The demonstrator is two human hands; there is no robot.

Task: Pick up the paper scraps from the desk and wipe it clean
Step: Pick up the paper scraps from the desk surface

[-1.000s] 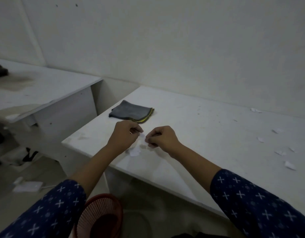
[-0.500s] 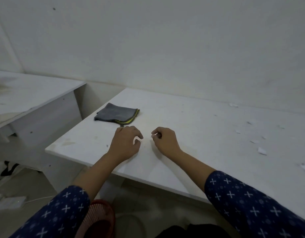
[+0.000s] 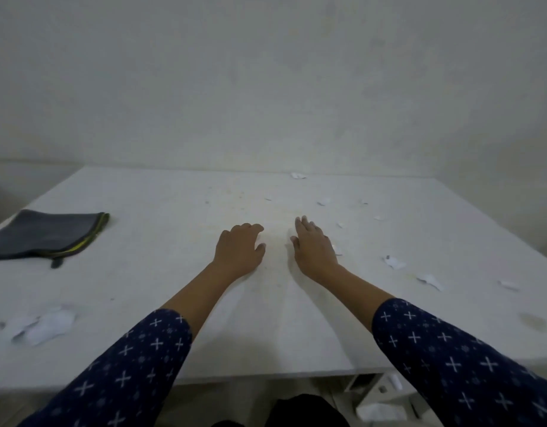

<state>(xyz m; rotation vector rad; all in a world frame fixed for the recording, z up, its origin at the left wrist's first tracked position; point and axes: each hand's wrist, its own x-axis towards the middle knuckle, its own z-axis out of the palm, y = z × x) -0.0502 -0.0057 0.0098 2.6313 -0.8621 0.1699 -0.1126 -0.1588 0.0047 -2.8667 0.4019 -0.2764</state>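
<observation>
My left sleeve (image 3: pixel 127 365) and right sleeve (image 3: pixel 451 359) are dark navy, printed with white crosses and fainter dotted stars, ending partway along my forearms, left hand (image 3: pixel 238 251) and right hand (image 3: pixel 312 248) uncovered.

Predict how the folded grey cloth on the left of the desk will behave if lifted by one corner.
The grey cloth lies flat in soft folded layers, so it would probably droop and unfold rather than stay stiff. It looks thin, so it is likely light. Its matte fabric suggests it would bunch rather than slide if pushed across the desk.
</observation>
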